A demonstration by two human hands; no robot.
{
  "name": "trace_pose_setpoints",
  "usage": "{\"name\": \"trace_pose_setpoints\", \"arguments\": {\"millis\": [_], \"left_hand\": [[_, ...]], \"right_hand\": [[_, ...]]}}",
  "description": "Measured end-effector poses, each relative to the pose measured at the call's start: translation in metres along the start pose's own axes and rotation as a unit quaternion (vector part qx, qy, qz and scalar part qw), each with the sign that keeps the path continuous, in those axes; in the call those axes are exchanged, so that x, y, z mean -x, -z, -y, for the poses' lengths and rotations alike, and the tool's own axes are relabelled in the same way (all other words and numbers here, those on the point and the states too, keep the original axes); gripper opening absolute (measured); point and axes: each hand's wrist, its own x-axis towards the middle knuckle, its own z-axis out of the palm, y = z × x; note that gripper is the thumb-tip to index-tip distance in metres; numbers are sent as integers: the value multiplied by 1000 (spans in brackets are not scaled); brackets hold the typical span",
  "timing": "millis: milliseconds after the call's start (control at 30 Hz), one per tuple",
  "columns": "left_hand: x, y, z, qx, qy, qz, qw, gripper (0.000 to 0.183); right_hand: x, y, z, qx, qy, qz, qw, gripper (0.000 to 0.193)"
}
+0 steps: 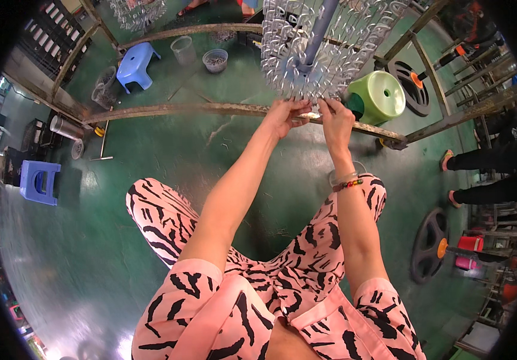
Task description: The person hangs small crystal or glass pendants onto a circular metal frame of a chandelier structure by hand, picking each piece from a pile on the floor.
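A tall rack of many shiny metal hooks (306, 78) hangs upright in front of me around a grey central pole (320, 33). At its lower end, my left hand (285, 117) is raised with thumb and fingers bent together against the lowest hooks. Close beside it on the right, my right hand (337, 122) pinches at the same bottom row, thumb and forefinger pressed together. A small bright bit of metal shows between the two hands. What exactly sits in either set of fingertips is too small to make out.
A rusty metal frame bar (210, 109) crosses just behind my hands. Beyond it are a blue stool (138, 65), a clear bucket (183, 50) and a bowl of small metal parts (215, 60). A green stool (384, 96) stands right of the rack. Another person's legs (492, 159) are at far right.
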Motion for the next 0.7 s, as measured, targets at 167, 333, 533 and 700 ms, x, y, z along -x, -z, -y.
{"name": "trace_pose_setpoints", "arguments": {"millis": [167,333,533,700], "left_hand": [[-1,-8,3,31,-5,52,998,10],[0,-7,2,32,-25,47,998,10],[-4,4,3,31,-25,37,999,7],[-2,3,0,25,-28,38,999,10]], "right_hand": [[6,-5,-17,-99,-33,-10,994,21],[19,0,-4,-87,-15,-3,996,23],[40,32,2,-141,-75,-75,984,16],[-5,39,0,-68,55,-40,995,20]]}}
